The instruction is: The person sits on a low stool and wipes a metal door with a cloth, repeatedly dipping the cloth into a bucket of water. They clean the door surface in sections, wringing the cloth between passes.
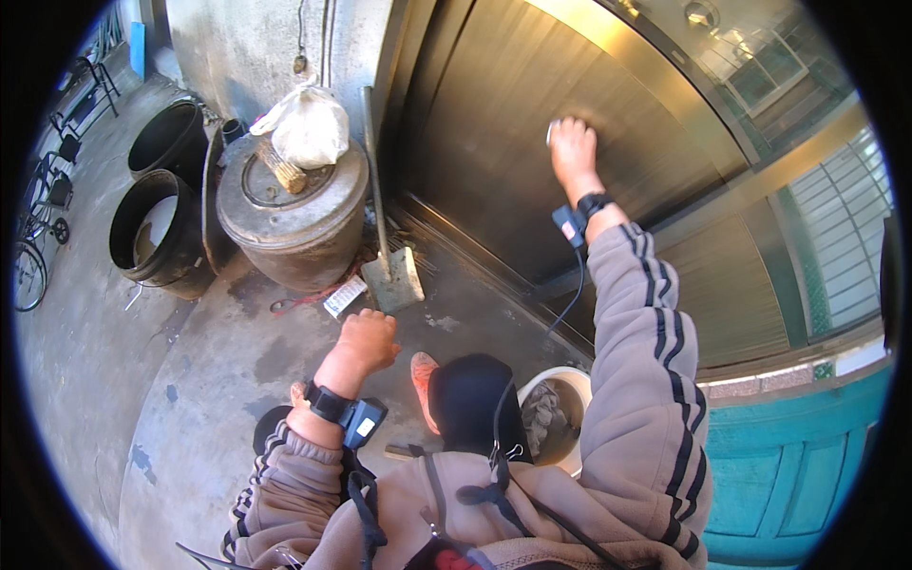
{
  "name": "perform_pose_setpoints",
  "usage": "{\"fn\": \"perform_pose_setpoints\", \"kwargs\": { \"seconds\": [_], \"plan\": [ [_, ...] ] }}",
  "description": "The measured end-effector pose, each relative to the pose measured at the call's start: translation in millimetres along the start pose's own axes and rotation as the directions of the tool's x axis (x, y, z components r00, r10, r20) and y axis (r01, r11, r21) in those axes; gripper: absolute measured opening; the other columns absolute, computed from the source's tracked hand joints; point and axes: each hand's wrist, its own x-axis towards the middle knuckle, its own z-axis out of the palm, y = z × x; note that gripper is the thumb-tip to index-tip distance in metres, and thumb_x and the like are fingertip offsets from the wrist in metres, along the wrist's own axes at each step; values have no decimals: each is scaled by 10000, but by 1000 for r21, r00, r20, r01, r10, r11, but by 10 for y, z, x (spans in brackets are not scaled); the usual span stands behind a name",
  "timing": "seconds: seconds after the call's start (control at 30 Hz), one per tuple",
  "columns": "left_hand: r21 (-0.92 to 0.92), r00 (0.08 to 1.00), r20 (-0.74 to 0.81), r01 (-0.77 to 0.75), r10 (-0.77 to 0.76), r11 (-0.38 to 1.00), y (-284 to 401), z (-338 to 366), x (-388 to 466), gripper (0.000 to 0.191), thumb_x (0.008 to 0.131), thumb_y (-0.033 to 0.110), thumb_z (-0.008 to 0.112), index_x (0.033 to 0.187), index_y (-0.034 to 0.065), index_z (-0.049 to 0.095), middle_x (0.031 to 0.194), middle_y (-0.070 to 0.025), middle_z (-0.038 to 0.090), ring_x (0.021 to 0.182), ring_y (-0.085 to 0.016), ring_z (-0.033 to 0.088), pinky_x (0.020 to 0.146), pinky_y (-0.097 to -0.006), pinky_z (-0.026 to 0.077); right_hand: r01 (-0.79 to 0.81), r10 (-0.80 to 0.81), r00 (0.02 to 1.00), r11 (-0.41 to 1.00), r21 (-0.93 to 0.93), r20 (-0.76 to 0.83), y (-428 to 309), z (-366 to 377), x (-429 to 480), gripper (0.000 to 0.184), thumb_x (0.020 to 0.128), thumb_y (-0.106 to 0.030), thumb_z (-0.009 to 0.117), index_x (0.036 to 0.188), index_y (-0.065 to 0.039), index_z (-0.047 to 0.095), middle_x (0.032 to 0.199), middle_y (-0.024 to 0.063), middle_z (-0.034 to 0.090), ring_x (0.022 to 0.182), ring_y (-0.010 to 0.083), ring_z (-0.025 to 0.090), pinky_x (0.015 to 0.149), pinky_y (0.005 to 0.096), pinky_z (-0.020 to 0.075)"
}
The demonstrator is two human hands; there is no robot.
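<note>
My right hand [574, 151] is pressed to the brushed metal panel [491, 142] of a door, knuckles towards me. A small white object [550, 134] shows at the left edge of its fingers; most of it is hidden under the hand, so I cannot tell what it is. My left hand [367, 339] hangs in a loose fist above the concrete floor, with nothing seen in it. Each wrist wears a black strap with a small box. Beside my leg stands a white bucket [583, 388] of murky water, with a grey cloth [543, 413] in it.
A shovel [393, 281] leans by the door frame. Next to it is a large lidded vat [292, 242], topped by a white plastic bag [313, 132] and a bundled brush [285, 167]. Two dark tubs [178, 274] stand further left. A teal panelled door [776, 484] is at lower right.
</note>
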Motion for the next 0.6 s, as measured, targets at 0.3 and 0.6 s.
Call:
{"fn": "perform_pose_setpoints", "kwargs": {
  "seconds": [0.3,0.6],
  "plan": [
    [44,995,74,66,-69,997,-40,-63,-40,410,830,368,671,1093,56,635,1129,-112,636,1120,-266,562,914,-395,459,37,-46,991,996,77,125,-314,191,-272,79,800,-136,605,838,-155,673,859,36,629,844,218,621,716,379,472],
    [-5,1000,16,-3,3,1000,55,-34,-1,378,815,340,684,1009,21,624,1036,-158,645,1052,-324,587,890,-422,481,-121,124,964,992,28,-233,825,-677,693,48,801,-133,595,789,-121,640,829,61,626,813,238,638,676,390,511]
  ]
}}
